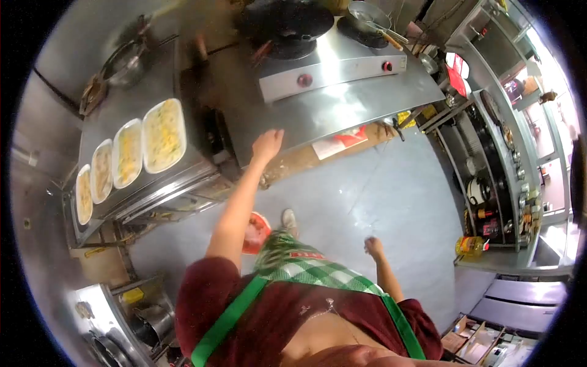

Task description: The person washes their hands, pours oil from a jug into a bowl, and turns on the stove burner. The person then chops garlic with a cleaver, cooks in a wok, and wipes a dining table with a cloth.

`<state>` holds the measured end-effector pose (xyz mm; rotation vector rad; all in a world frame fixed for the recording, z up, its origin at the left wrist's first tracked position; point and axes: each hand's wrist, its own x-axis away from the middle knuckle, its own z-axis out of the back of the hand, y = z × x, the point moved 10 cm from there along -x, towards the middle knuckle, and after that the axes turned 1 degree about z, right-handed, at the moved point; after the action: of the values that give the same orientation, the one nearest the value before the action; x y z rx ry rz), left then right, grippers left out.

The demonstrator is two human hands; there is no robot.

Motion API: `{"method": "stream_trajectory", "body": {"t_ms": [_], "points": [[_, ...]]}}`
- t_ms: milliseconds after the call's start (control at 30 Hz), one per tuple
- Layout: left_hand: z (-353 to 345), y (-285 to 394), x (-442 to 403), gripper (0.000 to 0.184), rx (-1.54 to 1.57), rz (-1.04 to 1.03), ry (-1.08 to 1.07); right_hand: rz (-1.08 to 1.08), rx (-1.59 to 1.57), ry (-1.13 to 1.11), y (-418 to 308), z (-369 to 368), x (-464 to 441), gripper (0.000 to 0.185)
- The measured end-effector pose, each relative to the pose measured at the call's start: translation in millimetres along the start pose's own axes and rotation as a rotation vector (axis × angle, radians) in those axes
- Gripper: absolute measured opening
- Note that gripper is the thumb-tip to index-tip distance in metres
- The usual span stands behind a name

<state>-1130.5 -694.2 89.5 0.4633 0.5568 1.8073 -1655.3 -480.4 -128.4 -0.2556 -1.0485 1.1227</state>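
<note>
One grey steel table [113,101] bears four white oblong food trays [150,167]. I see the left hand [267,145] near the shiny steel counter [342,110] but can't tell its grip, nor the right hand's [373,246].

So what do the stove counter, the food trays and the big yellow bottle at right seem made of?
The stove counter looks like smooth stainless steel: grey, with bright reflections. The food trays seem to be white plastic, perhaps enamel or ceramic, judging by their pale, smooth rims. The bottle is probably clear plastic, possibly glass, since yellow contents seem to show through.
</note>
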Motion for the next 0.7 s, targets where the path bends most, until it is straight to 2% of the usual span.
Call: {"method": "stream_trajectory", "body": {"t_ms": [33,67,133,167,233,300,333,367,467,567,667,700], "points": [[-11.4,23.5,-33.3,0.044,-0.023,0.01,-0.069,-0.214,-0.128,0.058,43.7,24.6,4.2,0.018],[-20.3,44.9,-65.3,0.043,-0.036,0.008,-0.07,-0.312,-0.232,0.102,58.8,48.6,20.0,0.019],[-35.0,76.0,-122.6,0.044,-0.089,0.044,-0.042,-0.436,-0.485,0.27,105.0,84.6,40.5,0.016],[-46.4,82.3,-149.9,0.044,-0.126,0.086,-0.019,-0.401,-0.583,0.309,119.8,94.2,47.9,0.015],[-54.6,97.8,-177.8,0.039,-0.176,0.182,-0.039,-0.48,-0.66,0.349,133.2,100.6,69.7,0.014],[-70.1,104.5,-203.0,0.044,-0.208,0.165,-0.017,-0.645,-0.745,0.361,279.4,55.9,54.2,0.016],[-80.4,104.4,-215.8,0.047,-0.222,0.161,-0.005,-0.725,-0.715,0.304,282.6,45.1,51.0,0.015],[-92.5,101.1,-225.8,0.041,-0.245,0.179,-0.027,-0.753,-0.67,0.231,261.8,41.2,36.5,0.015],[-92.5,96.8,-229.2,0.034,-0.265,0.297,0.019,-0.713,-0.539,0.022,204.4,46.5,-18.9,0.014],[-108.8,89.1,-238.0,0.024,-0.212,0.272,0.109,-0.583,-0.443,-0.086,150.1,91.9,-108.8,0.013],[-119.7,79.6,-252.6,0.027,-0.343,0.275,0.138,-0.438,-0.392,-0.048,105.6,169.5,-218.9,0.014],[-136.5,50.3,-265.2,0.034,-0.297,0.276,0.18,-0.328,-0.427,0.003,73.3,207.3,-257.8,0.014]]}}
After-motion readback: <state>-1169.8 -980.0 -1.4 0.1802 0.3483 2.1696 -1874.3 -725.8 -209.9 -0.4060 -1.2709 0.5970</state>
